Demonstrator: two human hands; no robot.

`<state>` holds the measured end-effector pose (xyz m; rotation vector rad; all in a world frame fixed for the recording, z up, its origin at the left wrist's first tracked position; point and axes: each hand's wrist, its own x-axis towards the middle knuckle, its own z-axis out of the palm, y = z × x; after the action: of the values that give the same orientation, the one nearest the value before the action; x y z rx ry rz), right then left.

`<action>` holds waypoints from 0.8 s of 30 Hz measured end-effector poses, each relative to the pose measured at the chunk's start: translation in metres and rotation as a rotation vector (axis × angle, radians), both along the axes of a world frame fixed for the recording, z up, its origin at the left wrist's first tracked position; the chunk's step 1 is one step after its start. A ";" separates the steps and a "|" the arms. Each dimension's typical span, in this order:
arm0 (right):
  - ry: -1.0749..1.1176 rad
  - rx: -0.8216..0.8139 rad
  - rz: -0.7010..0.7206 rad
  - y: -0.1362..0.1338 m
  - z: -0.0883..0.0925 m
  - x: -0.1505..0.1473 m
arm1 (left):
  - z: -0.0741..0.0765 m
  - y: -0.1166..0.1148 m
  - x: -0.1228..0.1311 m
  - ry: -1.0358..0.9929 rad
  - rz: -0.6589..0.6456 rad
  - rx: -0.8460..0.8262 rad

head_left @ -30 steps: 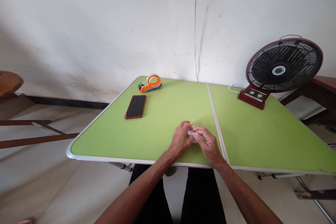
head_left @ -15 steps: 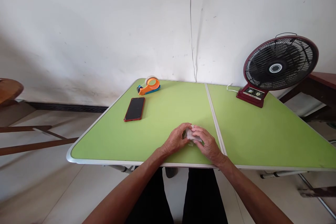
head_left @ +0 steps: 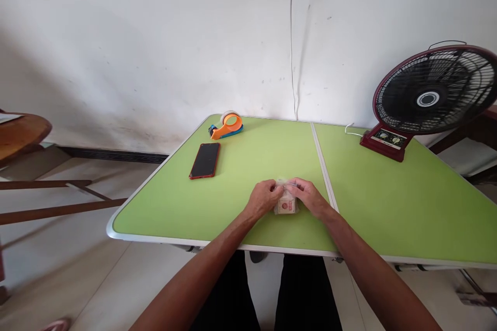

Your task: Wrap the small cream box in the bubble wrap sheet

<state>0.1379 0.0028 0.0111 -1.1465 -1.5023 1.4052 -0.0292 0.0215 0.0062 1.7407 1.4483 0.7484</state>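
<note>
A small pale packet (head_left: 287,206) with red print lies close to the front of the green table (head_left: 248,155), in what looks like clear plastic wrapping. My left hand (head_left: 265,196) pinches its far left edge, fingers curled and thumb on top. On the far right edge my right hand (head_left: 309,196) pinches the wrapping in the same way, the two thumbs close together. Fingers and thumbs hide the packet's upper part; its printed near part shows between the hands.
Toward the back left are an orange tape dispenser (head_left: 229,125) with a tape roll and a dark phone (head_left: 205,160) in a red case. A dark red fan (head_left: 427,101) stands at the right. A metal seam (head_left: 324,165) crosses the table right of my hands.
My hands have shifted from around the packet to its far edge, and its red-printed side now shows. The view has swung slightly left.
</note>
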 end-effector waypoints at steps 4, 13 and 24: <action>0.068 -0.058 0.109 -0.007 0.002 0.006 | -0.001 0.000 -0.002 0.025 0.020 0.050; 0.094 -0.078 -0.083 -0.008 -0.009 -0.005 | -0.002 0.003 -0.007 -0.387 -0.031 -0.082; -0.198 0.144 -0.171 -0.014 -0.016 -0.011 | -0.009 0.003 -0.009 -0.477 0.044 -0.137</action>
<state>0.1270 -0.0111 -0.0045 -1.3192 -1.5727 1.0768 -0.0379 0.0249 -0.0024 1.3154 1.1800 0.9845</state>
